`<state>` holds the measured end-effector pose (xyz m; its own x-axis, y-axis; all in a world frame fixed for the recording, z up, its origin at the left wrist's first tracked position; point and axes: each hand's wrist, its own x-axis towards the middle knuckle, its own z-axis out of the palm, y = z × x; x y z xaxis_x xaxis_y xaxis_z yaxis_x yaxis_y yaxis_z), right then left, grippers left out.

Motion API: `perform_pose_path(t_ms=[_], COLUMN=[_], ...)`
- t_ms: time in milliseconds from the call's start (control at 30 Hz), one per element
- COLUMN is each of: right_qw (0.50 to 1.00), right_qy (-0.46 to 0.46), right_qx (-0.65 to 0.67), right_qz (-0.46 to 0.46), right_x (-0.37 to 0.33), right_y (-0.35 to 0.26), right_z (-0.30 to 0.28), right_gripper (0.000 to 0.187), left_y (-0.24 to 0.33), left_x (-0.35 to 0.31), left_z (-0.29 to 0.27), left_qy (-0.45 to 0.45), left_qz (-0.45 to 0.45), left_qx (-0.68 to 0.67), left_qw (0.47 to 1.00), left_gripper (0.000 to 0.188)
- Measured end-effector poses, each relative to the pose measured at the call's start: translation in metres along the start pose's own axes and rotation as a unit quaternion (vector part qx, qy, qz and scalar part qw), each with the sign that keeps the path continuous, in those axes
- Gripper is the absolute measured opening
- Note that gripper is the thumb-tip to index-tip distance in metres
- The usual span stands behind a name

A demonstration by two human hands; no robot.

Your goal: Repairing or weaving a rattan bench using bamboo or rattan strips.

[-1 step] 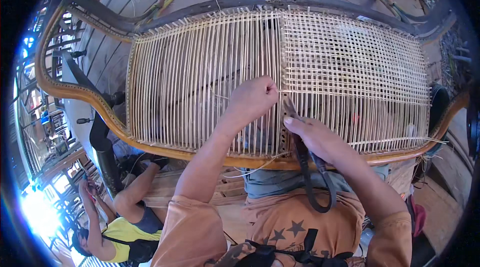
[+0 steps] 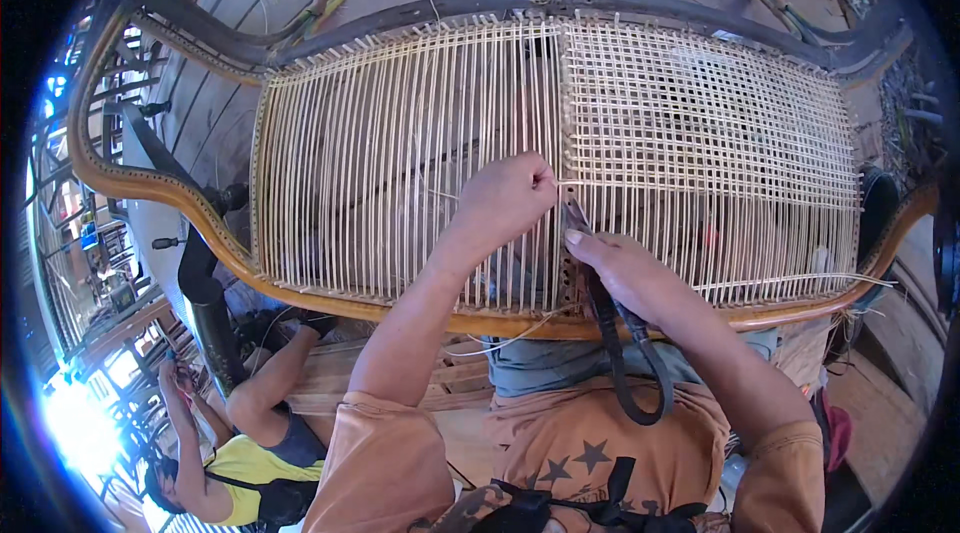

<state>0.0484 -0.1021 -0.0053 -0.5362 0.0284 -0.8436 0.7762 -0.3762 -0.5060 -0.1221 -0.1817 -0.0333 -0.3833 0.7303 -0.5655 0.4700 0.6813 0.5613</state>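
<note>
Barely anything has shifted since the earlier frame: my right hand (image 2: pixel 625 273) has crept slightly up and left toward the strand, and the rest holds as it was.

My left hand (image 2: pixel 505 198) rests on the cane panel (image 2: pixel 400 153), its fingers pinched together on a thin pale cane strand (image 2: pixel 572 182) that runs off to the right across the upright strands. My right hand sits just below it, fingers closed around a pair of dark-handled shears (image 2: pixel 620 333); the looped handles hang down over my lap, and the tip points up at the spot where the strand is pinched. Whether the blades themselves are parted I cannot tell.

As I judge the work: the right part of the panel (image 2: pixel 720 123), beyond the middle divider, already carries crosswise strands over its upper portion, forming a grid, while its lower rows below my strand are only verticals. The whole left part has uprights alone, so most of the crossing is yet to do.

The panel sits in a curved wooden frame (image 2: pixel 150 183). At lower left another person (image 2: pixel 240 473) in a yellow top sits working apart from me.
</note>
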Motion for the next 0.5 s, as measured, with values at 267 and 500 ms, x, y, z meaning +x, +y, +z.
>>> perform_pose_path(t_ms=[267,500], right_qw=[0.975,0.98], right_qy=[0.052,0.045], right_qx=[-0.165,-0.146], right_qz=[-0.142,-0.124], right_x=[0.021,0.019], right_y=[0.008,-0.001], right_z=[0.017,0.017], right_gripper=[0.045,0.043], left_y=[0.0,-0.002], left_x=[0.0,0.002], left_z=[-0.001,-0.001], left_qy=[0.016,0.0], left_qz=[-0.015,-0.012], left_qx=[-0.01,-0.021], left_qw=[1.0,1.0], left_gripper=[0.021,0.021])
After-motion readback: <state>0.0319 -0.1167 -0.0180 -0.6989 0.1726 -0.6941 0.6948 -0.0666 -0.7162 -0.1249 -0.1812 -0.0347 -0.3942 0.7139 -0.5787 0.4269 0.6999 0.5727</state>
